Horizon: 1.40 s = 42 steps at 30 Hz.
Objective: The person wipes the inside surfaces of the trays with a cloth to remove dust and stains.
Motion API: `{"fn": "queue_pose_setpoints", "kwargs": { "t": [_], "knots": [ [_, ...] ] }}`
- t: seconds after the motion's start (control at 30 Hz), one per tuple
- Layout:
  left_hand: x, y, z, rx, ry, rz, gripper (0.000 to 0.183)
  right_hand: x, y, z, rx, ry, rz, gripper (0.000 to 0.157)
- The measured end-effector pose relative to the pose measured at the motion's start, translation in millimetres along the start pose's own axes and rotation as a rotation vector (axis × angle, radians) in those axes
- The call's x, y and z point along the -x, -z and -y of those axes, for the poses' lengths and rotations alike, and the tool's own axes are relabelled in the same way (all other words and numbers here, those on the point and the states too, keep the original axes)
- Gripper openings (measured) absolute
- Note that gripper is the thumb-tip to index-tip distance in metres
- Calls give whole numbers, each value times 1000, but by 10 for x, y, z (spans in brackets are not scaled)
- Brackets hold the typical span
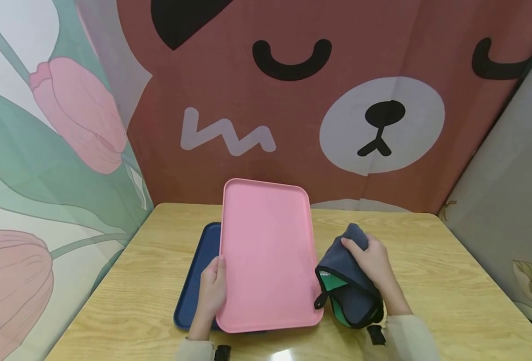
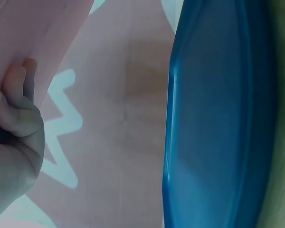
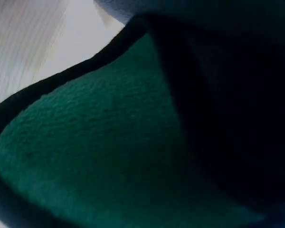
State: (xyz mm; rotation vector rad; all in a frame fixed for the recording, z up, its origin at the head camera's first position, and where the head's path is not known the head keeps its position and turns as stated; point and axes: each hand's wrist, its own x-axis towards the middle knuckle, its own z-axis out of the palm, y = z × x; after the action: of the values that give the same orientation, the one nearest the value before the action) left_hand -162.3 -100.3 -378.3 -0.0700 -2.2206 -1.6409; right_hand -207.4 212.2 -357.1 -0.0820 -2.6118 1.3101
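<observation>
My left hand point(image 1: 212, 286) grips the left edge of a pink tray point(image 1: 268, 250), thumb on its front face. The tray is tilted up above the table. In the left wrist view, curled fingers point(image 2: 14, 85) press its underside. My right hand point(image 1: 374, 258) pinches a bunched cleaning cloth point(image 1: 347, 263), dark blue on one side and green on the other, with black edging and a hanging loop. The cloth is just right of the tray. Its green side point(image 3: 99, 128) fills much of the right wrist view, where the hand is hidden.
A dark blue tray point(image 1: 198, 271) lies on the wooden table point(image 1: 135, 276), partly covered by the pink one. Behind the table hangs a curtain point(image 1: 229, 90) with a bear print. A flowered cloth point(image 1: 44, 200) hangs at the left.
</observation>
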Motion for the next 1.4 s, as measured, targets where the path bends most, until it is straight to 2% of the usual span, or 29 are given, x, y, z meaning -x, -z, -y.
{"fn": "queue_pose_setpoints", "kwargs": {
  "t": [0.13,0.27,0.47,0.6,0.73,1.07,1.4],
  "knots": [
    [16,-65,-27,7,-7,-1,28,16,1,50,-31,-6,9,43],
    [45,-117,-44,-5,-15,-2,28,21,-13,58,-88,-16,57,42],
    [107,-204,-52,-6,-43,-17,29,50,-44,70,-231,-69,161,49],
    [125,-256,-62,-1,-81,-39,28,63,-69,100,-275,-55,183,50],
    [132,-291,-79,15,-98,-36,27,70,-90,143,-292,-32,160,47],
    [163,-369,-140,30,-149,9,26,80,-128,293,-244,34,77,53],
    [228,-508,-181,50,-181,56,25,72,-187,411,-236,122,23,38]
  ]
}}
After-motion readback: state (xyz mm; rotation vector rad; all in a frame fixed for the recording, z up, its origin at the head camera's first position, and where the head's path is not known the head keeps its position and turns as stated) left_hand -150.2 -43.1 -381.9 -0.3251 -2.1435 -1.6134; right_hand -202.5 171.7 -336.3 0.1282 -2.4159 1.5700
